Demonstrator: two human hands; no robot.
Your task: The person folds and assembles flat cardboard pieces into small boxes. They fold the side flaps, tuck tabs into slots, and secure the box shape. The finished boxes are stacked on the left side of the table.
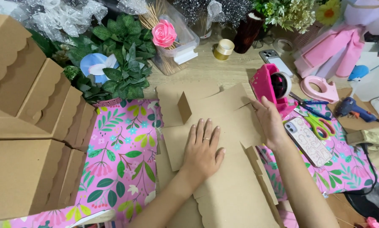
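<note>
- left hand (202, 154) grip is released, palm pressed flat on the unfolded brown cardboard box (223, 169) lying on the counter
- right hand (269, 122) pinches that sheet's right edge
- just past it: one pink tape dispenser (274, 86), one phone (308, 141)
- clear tub (176, 42) further back holds wooden sticks

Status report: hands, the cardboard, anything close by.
Left hand flat on cardboard sheet. Right hand at its right edge. Pink tape dispenser and phone close by.
</note>
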